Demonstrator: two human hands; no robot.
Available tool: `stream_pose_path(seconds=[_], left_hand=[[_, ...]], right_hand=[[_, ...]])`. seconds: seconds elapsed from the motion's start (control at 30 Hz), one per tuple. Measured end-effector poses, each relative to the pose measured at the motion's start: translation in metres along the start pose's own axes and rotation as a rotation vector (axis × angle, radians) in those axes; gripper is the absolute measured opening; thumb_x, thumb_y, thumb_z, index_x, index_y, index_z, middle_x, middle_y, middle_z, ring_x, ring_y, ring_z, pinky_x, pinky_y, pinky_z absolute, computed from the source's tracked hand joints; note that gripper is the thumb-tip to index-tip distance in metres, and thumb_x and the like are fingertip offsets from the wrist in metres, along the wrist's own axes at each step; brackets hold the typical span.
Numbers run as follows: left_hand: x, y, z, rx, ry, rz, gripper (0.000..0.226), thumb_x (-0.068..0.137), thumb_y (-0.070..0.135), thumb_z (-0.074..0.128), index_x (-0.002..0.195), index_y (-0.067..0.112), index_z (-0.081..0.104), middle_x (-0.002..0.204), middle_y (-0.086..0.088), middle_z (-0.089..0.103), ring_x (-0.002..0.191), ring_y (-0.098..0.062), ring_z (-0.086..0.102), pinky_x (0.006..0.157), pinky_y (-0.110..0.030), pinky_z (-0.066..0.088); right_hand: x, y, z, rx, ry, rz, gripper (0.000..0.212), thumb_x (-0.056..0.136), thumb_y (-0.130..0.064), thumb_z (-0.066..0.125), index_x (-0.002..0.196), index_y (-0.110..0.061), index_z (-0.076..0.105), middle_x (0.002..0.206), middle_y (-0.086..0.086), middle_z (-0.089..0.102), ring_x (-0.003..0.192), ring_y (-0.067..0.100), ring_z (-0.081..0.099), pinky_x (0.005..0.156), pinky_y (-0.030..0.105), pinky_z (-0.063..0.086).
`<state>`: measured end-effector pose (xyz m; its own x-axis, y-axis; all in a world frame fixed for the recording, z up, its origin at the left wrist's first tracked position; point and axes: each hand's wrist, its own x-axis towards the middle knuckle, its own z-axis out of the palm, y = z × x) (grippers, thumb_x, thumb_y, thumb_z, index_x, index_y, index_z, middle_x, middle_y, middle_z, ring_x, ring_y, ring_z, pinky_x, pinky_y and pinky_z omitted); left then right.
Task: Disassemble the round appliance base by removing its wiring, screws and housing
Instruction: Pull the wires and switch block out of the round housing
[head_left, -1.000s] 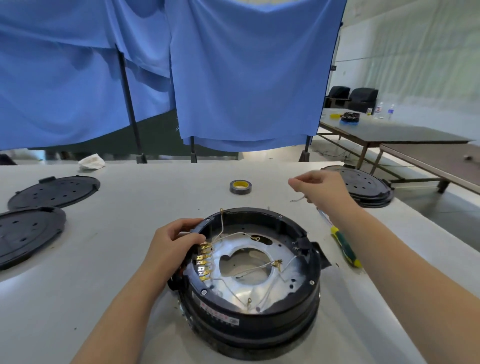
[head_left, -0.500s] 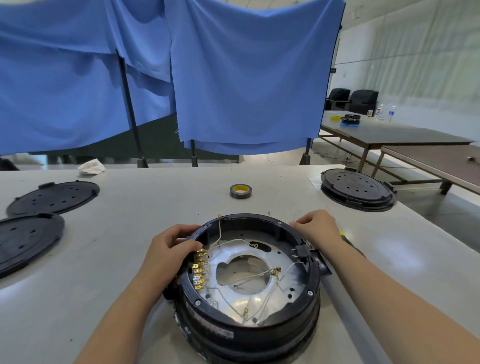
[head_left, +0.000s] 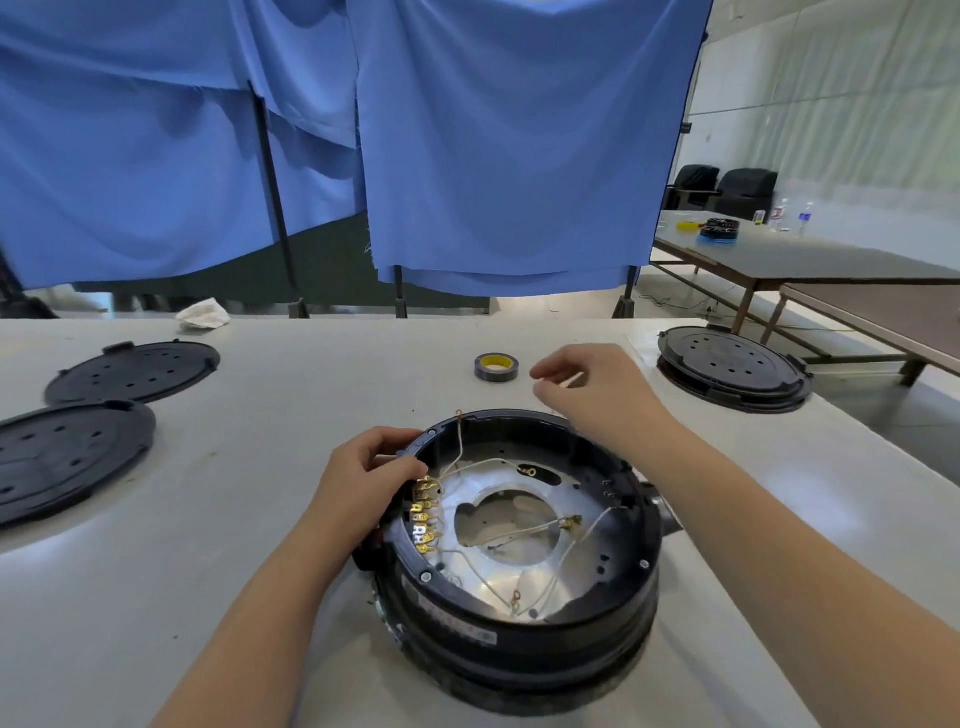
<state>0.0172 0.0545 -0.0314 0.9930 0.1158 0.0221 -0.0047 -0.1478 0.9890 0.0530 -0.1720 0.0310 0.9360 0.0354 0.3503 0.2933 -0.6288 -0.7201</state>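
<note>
Head view: the base (head_left: 519, 561) sits on the table (head_left: 285, 395) right in front of you, open side up. Your left hand (head_left: 369, 478) grips its near-left rim beside the gold terminals (head_left: 423, 514). Your right hand (head_left: 587, 389) hovers past the far rim, fingers loosely curled, seemingly empty; the wires (head_left: 524, 530) lie below and nearer you.

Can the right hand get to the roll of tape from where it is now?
Probably yes. The right hand hovers above the table just right of the tape roll, with bare tabletop between them and nothing blocking; whether it already pinches something small is unclear.
</note>
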Motion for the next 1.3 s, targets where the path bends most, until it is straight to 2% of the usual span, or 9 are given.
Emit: stream_pose_path(seconds=[0.07,0.13,0.23,0.4,0.63,0.83,0.97,1.13,1.3], left_hand=[[0.001,0.000,-0.001,-0.012,0.000,-0.005,0.024,0.082,0.004,0.062,0.095,0.022,0.073,0.090,-0.008,0.073,0.082,-0.023,0.070,0.072,-0.033,0.057],[0.001,0.000,-0.001,-0.035,0.013,-0.004,0.023,0.083,0.005,0.060,0.093,0.020,0.074,0.089,-0.006,0.074,0.081,-0.019,0.070,0.069,-0.029,0.056],[0.002,-0.001,0.000,-0.035,0.023,0.017,0.022,0.084,0.005,0.060,0.093,0.019,0.074,0.087,-0.003,0.074,0.074,-0.009,0.069,0.062,-0.019,0.053],[0.005,-0.004,0.001,-0.013,0.029,0.038,0.021,0.084,0.006,0.058,0.094,0.018,0.072,0.088,-0.005,0.073,0.070,-0.009,0.068,0.060,-0.020,0.054],[0.007,-0.007,0.002,-0.003,0.034,0.070,0.020,0.085,0.009,0.058,0.091,0.023,0.071,0.083,-0.001,0.073,0.069,-0.008,0.068,0.058,-0.021,0.054],[0.007,-0.007,0.003,0.011,0.038,0.078,0.021,0.085,0.007,0.056,0.094,0.018,0.071,0.089,-0.002,0.072,0.080,-0.016,0.068,0.067,-0.028,0.054],[0.007,-0.007,0.004,0.015,0.038,0.080,0.021,0.085,0.007,0.056,0.097,0.017,0.070,0.090,-0.003,0.071,0.079,-0.014,0.068,0.065,-0.026,0.054],[0.007,-0.007,0.003,0.007,0.034,0.071,0.021,0.085,0.008,0.056,0.097,0.018,0.070,0.089,-0.002,0.071,0.072,-0.008,0.067,0.061,-0.022,0.055],[0.007,-0.006,0.003,0.028,0.037,0.075,0.021,0.085,0.008,0.056,0.099,0.016,0.070,0.092,-0.006,0.071,0.080,-0.017,0.068,0.070,-0.032,0.055]], right_hand=[[-0.009,-0.020,0.015,-0.045,-0.160,-0.066,0.010,0.081,-0.021,0.067,0.082,-0.030,0.071,0.073,-0.016,0.065,0.061,-0.008,0.056,0.058,0.008,0.038],[-0.018,-0.033,0.030,-0.089,-0.338,-0.092,0.008,0.080,-0.023,0.068,0.083,-0.029,0.073,0.073,-0.017,0.066,0.061,-0.008,0.058,0.058,0.010,0.041],[-0.023,-0.039,0.050,-0.200,-0.463,-0.132,0.010,0.082,-0.024,0.067,0.089,-0.027,0.074,0.085,-0.013,0.070,0.077,0.001,0.063,0.071,0.021,0.052],[-0.024,-0.034,0.067,-0.227,-0.462,-0.115,0.012,0.082,-0.021,0.065,0.083,-0.028,0.074,0.083,-0.010,0.070,0.078,0.008,0.063,0.074,0.028,0.054],[-0.025,-0.025,0.074,-0.141,-0.438,-0.067,0.008,0.081,-0.025,0.068,0.082,-0.030,0.074,0.075,-0.011,0.069,0.070,0.003,0.060,0.061,0.020,0.042],[-0.026,-0.026,0.077,-0.101,-0.426,-0.080,0.014,0.081,-0.022,0.068,0.089,-0.026,0.079,0.078,-0.005,0.074,0.078,0.012,0.066,0.073,0.029,0.053],[-0.026,-0.026,0.078,-0.097,-0.436,-0.073,0.012,0.082,-0.027,0.070,0.090,-0.027,0.079,0.069,-0.007,0.070,0.060,0.007,0.058,0.059,0.025,0.048],[-0.025,-0.027,0.080,-0.111,-0.445,-0.063,0.013,0.084,-0.028,0.070,0.095,-0.026,0.078,0.065,-0.009,0.065,0.057,0.003,0.051,0.059,0.022,0.042],[-0.024,-0.027,0.079,-0.102,-0.444,-0.050,0.010,0.083,-0.026,0.072,0.090,-0.023,0.078,0.064,-0.009,0.065,0.059,0.005,0.052,0.060,0.023,0.043]])
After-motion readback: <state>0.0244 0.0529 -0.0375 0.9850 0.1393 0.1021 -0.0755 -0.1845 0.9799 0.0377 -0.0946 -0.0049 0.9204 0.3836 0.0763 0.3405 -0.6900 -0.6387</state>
